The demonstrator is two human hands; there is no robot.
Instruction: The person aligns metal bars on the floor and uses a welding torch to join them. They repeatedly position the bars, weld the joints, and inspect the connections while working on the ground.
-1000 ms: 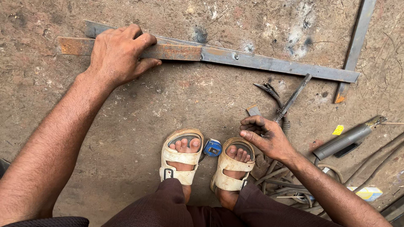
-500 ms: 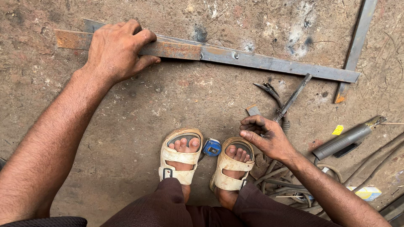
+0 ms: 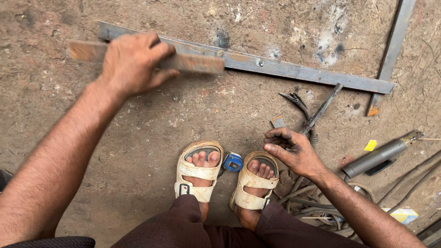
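Clenched around a short rusty metal bar (image 3: 193, 63), the left hand (image 3: 131, 62) holds it over the long steel strip (image 3: 294, 71); the right hand (image 3: 294, 151) hangs loosely curled, grasping nothing, above the right sandal (image 3: 252, 183).

Dirt floor (image 3: 138, 151), long steel bar (image 3: 294, 71), tape measure (image 3: 233, 162), cables (image 3: 303, 195)

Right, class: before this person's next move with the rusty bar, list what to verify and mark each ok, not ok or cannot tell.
1. Left hand grips the rusty flat bar: ok.
2. Bar's exact position: cannot tell, blurred.
3. Long steel strip lies flat on the ground: ok.
4. Right hand empty, beside the hammer: ok.
5. Toes covered: not ok, open sandals.
6. Tape measure between the feet, apart from the bar: ok.
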